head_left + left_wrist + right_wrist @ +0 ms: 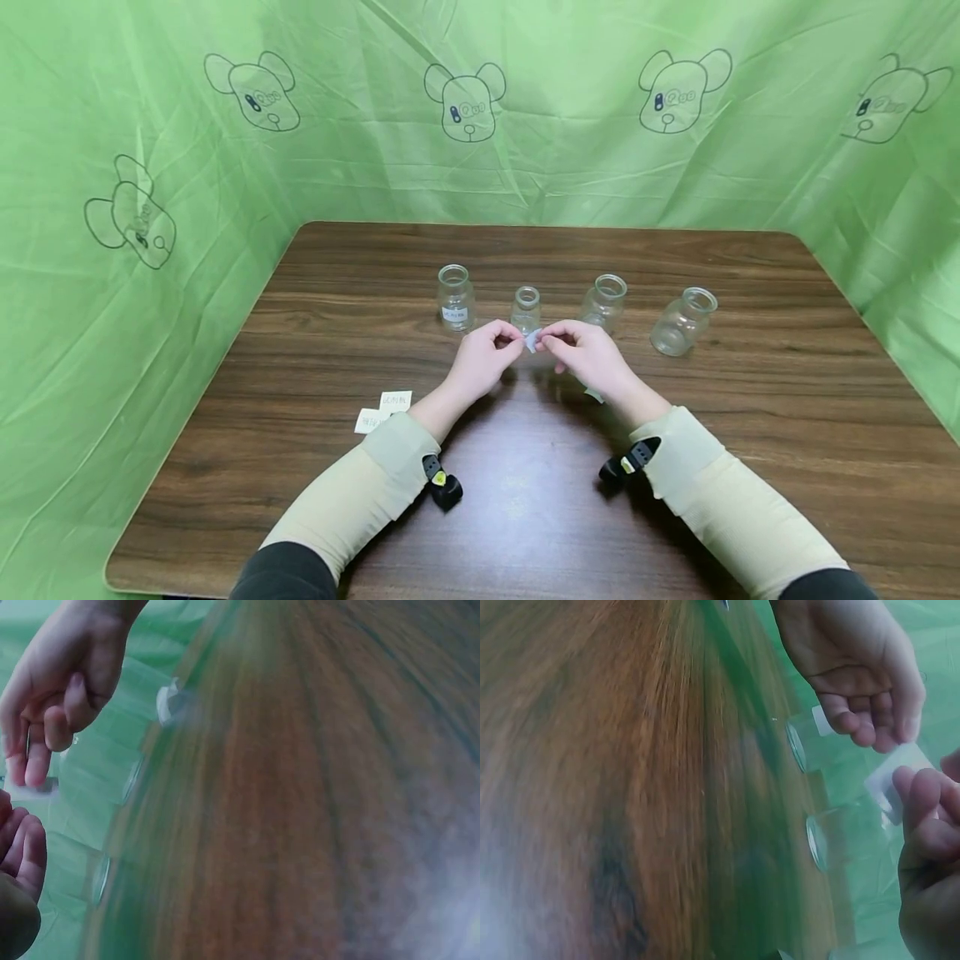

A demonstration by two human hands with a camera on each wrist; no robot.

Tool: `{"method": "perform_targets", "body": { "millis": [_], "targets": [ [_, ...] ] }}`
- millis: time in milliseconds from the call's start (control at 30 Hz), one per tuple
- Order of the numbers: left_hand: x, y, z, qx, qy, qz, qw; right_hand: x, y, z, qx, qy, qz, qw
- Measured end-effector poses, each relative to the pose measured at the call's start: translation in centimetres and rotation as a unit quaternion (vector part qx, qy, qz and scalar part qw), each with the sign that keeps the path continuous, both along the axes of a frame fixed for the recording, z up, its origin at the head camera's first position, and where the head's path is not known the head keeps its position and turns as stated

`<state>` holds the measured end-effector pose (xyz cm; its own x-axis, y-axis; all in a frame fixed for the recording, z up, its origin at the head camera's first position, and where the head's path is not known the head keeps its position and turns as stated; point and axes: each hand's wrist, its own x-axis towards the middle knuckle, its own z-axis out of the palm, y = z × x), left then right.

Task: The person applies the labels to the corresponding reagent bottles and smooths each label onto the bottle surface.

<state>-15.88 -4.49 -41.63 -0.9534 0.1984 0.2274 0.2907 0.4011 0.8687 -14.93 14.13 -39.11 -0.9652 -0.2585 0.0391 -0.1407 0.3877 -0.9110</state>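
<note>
Both hands meet at the middle of the table over a small white paper label [532, 340]. Thumb and forefinger of my left hand [487, 360] pinch its left edge. From the other side my right hand [588, 354] pinches it too; in the right wrist view, the right fingers lie over a corner of the label [900, 780]. Right behind the fingertips stands a small clear glass jar [527, 304], its lower part partly hidden. To its left is a larger glass jar [455, 287] with a written label [454, 315] on its front.
Two more glass jars stand to the right, one [603, 302] behind the right hand and another [682, 323] farther out. Written paper slips [395, 401] lie beside the left forearm. A white scrap [594, 395] lies under the right wrist. Green cloth [555, 183] hangs behind the table.
</note>
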Motion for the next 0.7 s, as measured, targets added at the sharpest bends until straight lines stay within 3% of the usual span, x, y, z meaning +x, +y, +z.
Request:
{"method": "perform_targets", "body": {
  "millis": [267,400,533,700],
  "targets": [
    [0.2,0.1,-0.3,-0.042,0.066,-0.025,0.9967,-0.8,-1.3,-1.0,-0.073,-0.042,-0.044,0.9955],
    [0.2,0.1,-0.3,-0.054,0.092,-0.032,0.9938,-1.0,-1.8,-1.3,-0.078,-0.037,-0.066,0.9941],
    [-0.1,-0.1,-0.4,-0.046,0.088,-0.025,0.9947,-1.2,-1.9,-1.5,-0.046,-0.018,-0.078,0.9957],
    [-0.5,-0.6,-0.6,-0.015,0.041,0.016,0.9989,-1.5,-1.8,-1.5,-0.023,-0.002,-0.077,0.9968]
  ]
}}
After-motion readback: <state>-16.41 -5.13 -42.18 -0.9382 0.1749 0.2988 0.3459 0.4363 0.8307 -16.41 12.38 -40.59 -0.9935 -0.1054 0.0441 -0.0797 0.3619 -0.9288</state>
